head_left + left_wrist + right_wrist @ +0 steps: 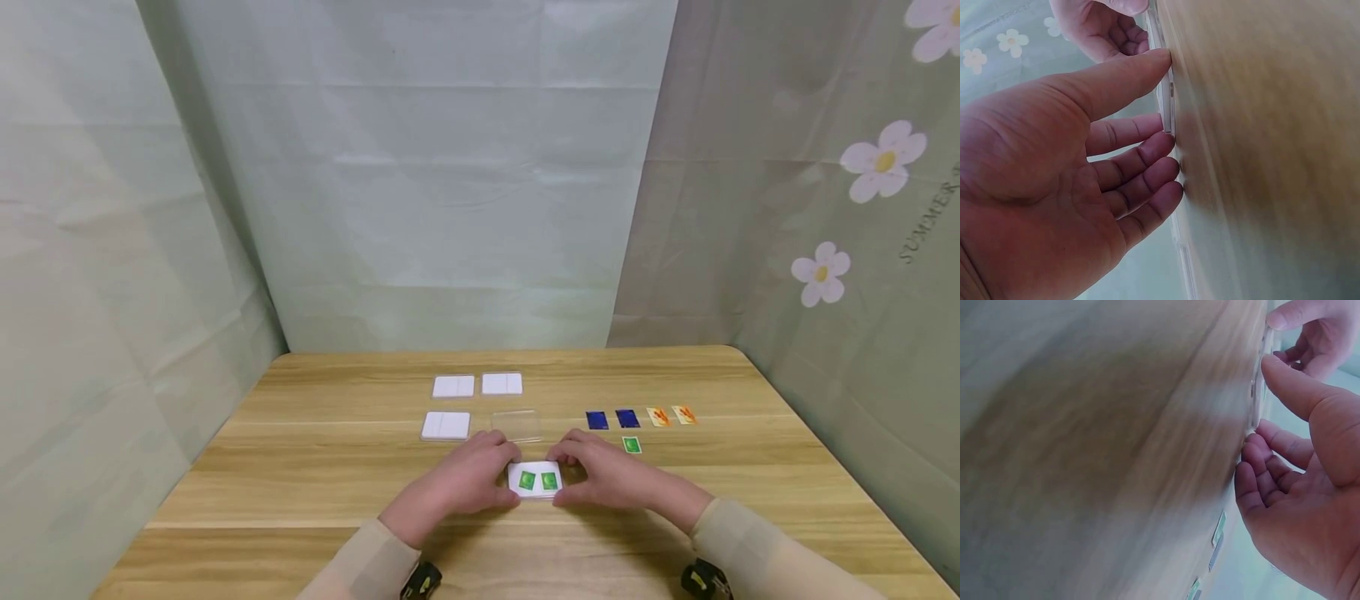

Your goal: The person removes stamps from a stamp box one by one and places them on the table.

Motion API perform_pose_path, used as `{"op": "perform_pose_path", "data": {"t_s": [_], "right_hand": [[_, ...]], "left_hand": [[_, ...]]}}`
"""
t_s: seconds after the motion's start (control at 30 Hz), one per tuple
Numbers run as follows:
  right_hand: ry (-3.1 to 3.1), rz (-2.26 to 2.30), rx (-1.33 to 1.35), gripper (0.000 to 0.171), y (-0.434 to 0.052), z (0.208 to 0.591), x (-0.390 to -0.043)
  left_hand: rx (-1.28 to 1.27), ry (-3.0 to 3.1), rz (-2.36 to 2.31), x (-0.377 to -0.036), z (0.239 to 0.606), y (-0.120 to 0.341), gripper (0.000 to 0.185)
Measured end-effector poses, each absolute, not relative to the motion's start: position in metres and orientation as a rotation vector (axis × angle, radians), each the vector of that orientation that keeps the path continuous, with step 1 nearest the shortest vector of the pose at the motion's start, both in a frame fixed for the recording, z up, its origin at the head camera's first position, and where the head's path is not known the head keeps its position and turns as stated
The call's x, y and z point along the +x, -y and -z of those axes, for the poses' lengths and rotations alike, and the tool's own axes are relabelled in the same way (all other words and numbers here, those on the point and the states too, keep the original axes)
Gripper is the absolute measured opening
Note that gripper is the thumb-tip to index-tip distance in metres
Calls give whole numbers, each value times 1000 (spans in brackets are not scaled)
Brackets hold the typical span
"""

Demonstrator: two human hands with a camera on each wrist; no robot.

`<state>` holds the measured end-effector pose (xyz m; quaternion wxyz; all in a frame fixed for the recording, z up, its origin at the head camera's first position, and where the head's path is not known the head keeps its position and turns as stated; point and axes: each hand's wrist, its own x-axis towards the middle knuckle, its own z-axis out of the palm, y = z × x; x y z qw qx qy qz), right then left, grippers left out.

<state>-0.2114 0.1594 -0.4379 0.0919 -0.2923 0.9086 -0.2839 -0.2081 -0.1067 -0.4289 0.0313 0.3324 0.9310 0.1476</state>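
Two hands, left hand [457,483], right hand [611,477], pinching white tray [537,481], "SUMMER" on curtain [928,221]

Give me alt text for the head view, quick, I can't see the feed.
Both hands, left hand and right hand, hold the edges of a white tray with two green cards in it on a wooden table. Behind lie three white trays, a clear lid, and to the right loose blue, orange and green cards.
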Motion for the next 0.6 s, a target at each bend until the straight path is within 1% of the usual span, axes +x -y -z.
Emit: {"op": "perform_pose_path", "data": {"t_s": [0.33, 0.6], "right_hand": [[-2736, 881, -846, 28, -155, 443, -216], [-2736, 900, -806, 24, -151, 442, -216]], "left_hand": [[1024, -2869, -449, -209, 429, 107, 47], [1033, -2875, -436, -209, 429, 108, 48]]}}
